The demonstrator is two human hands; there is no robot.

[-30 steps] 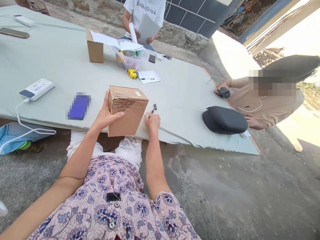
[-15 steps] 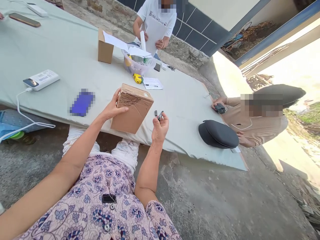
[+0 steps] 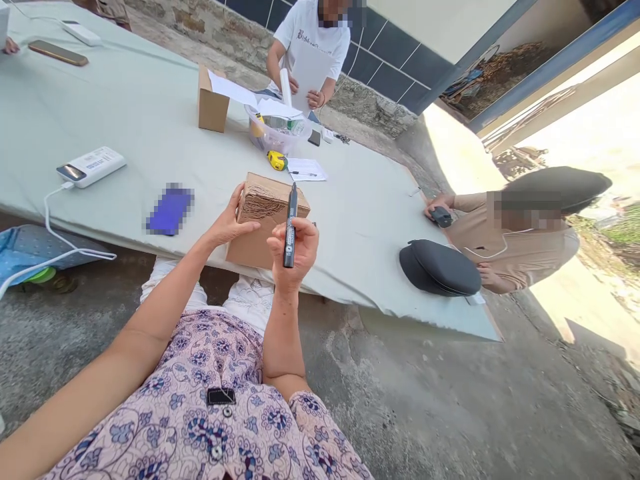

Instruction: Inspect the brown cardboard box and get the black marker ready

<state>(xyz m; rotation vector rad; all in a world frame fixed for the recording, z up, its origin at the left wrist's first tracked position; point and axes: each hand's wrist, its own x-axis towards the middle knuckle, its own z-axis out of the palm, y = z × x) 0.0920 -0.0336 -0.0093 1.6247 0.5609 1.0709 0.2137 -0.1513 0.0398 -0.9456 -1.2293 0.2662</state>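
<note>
A brown cardboard box [image 3: 270, 212] with scuffed, wrinkled paper along its upper edge stands at the near edge of the cloth-covered table. My left hand [image 3: 229, 225] grips its left side, thumb across the front face and fingers behind. In front of the box's right part, my right hand [image 3: 299, 257] pinches a black marker [image 3: 289, 233] between thumb and fingers. The marker is upright, its dark tip pointing up, apart from the cardboard. A small dark piece shows just behind my right fingers, mostly hidden.
Beyond the box lie a yellow tape measure [image 3: 277, 160], a paper with a pen [image 3: 307, 169] and a plastic basket [image 3: 273, 137]. A blurred blue item [image 3: 170, 210] and a power bank [image 3: 93, 167] lie left. A black case [image 3: 440, 268] sits right. Two people are across and right.
My right hand has moved left and up, bringing the marker from beside the box to in front of it and turning it upright. My left hand stays on the box.
</note>
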